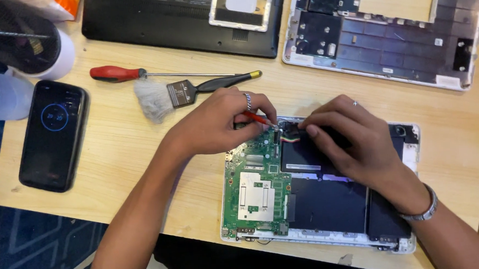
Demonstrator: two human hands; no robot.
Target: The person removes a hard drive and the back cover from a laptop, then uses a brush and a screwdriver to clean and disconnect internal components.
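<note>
Opened laptop base (pixel 319 201) lying near and right on the wooden surface (pixel 142 156), its white rim framing a green mainboard (pixel 256 191) on the left and dark battery cells (pixel 330 200) on the right. The left hand (pixel 217 122), ring on one finger, holds its grip pinched on a small red-handled screwdriver (pixel 258 119), whose tip meets the far edge of the mainboard beside a bundle of red, white and green wires (pixel 290 139). The right hand (pixel 349 139) rests on the far end of the battery; its fingers are pressed flat near the same wire bundle, holding nothing visible.

To work this point well, in judgement: keep the tool upright on the fastener, steady the part with the flat fingers, and avoid pulling on the wires.

Far on the surface lie a larger red-handled screwdriver (pixel 138 74), a dusting brush with a black handle (pixel 188 92), a black laptop shell (pixel 184 20) and a white keyboard frame (pixel 387 28). A dark phone (pixel 54 136) lies at the left.
</note>
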